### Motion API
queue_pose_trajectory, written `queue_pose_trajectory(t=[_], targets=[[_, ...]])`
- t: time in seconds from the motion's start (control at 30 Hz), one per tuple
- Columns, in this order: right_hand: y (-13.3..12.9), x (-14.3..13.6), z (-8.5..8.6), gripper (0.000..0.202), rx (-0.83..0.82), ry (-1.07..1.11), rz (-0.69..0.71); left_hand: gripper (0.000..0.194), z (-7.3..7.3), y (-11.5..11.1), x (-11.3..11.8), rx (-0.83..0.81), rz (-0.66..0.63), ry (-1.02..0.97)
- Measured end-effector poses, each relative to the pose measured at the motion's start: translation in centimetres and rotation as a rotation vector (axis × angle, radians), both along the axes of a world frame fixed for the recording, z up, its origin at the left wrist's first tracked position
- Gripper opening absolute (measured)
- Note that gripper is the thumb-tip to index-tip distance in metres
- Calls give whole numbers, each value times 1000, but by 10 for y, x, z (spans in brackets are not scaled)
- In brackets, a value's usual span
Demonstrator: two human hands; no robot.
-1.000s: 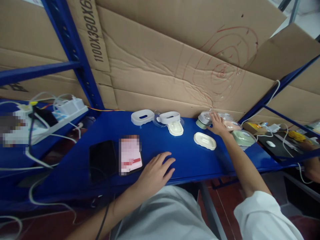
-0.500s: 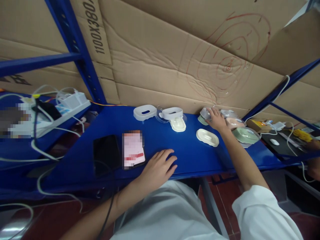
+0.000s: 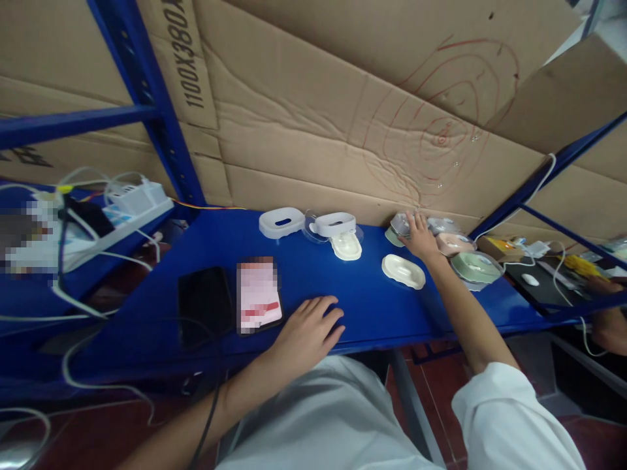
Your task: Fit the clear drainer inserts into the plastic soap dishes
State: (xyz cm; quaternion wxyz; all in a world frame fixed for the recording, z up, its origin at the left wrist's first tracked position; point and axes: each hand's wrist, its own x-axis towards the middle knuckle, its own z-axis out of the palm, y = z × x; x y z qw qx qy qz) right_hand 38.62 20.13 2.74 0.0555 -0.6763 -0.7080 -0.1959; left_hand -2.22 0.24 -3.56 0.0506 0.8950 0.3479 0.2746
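Note:
My left hand (image 3: 308, 329) rests on the blue table (image 3: 362, 313), fingers spread and holding nothing, right of a lit phone (image 3: 257, 294). At the back right my right hand (image 3: 418, 236) reaches over a grey and green piece (image 3: 398, 228); its fingers are apart and it touches the edge of that piece. Just in front of it lies a cream oval tray (image 3: 403, 271). Further left are a white oval dish (image 3: 281, 222), another white dish (image 3: 336, 224) on clear plastic and a cream piece (image 3: 347, 246) partly under it.
Right of my right hand stand a pink container (image 3: 455, 243) and a green container (image 3: 476, 266). A dark tablet (image 3: 204, 303) lies left of the phone. A power strip (image 3: 140, 212) with cables is at the left. Another person's hand (image 3: 605, 290) shows at the right edge.
The whole view has shifted slightly. My right hand's fingers look a little more spread over the grey and green piece. My left hand stays in place on the table.

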Motion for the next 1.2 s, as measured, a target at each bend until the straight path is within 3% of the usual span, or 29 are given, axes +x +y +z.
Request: queue_pose_trajectory(t=[0.13, 0.27, 0.37, 0.53, 0.67, 0.73, 0.8, 0.93, 1.07, 1.2], targets=[[-28, -8, -7, 80, 101, 107, 62, 17, -1, 0, 0, -7, 8, -15], [-86, -12, -24, 59, 61, 254, 224, 16, -1, 0, 2, -4, 6, -17], [-129, -21, -41, 51, -6, 247, 237, 16, 0, 0, 2, -14, 10, -8], [-179, -75, -55, 39, -42, 234, 349, 30, 1, -2, 1, 9, 29, -40], [-201, -125, -41, 38, -121, 332, 599, 48, 0, -2, 1, 61, 32, -61], [-195, -139, -28, 41, -110, 403, 689, 49, -1, -1, 1, 83, 26, -51], [-171, -146, -13, 43, -38, 450, 719, 43, 0, -1, 2, 87, 17, -43], [-87, -154, 9, 44, 15, 339, 689, 33, 3, -2, 2, 77, 19, -39], [-9, -168, 18, 47, -119, 194, 580, 34, 4, -3, 2, 74, 44, -45], [19, -175, 21, 35, -187, 173, 555, 37, -1, -2, 2, 66, 61, -41]])
